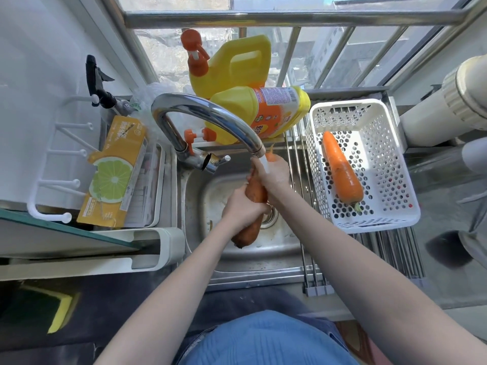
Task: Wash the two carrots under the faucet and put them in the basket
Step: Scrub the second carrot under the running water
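Note:
Over the steel sink (237,262) I hold one carrot (251,204) slanted, thick end toward me, tip up under the faucet (210,117). My left hand (243,206) grips its middle. My right hand (272,176) wraps the upper part near the tip, right under the spout, where a thin stream of water runs onto it. A second carrot (342,169) lies in the white perforated basket (398,206) to the right, on a roll-up metal rack (390,248).
Two yellow detergent bottles (261,111) stand and lie behind the faucet by the window bars. A yellow lime-print box (113,175) sits in a tray left of the sink. A white hook rack (52,185) hangs on the left wall. A sponge (62,309) lies lower left.

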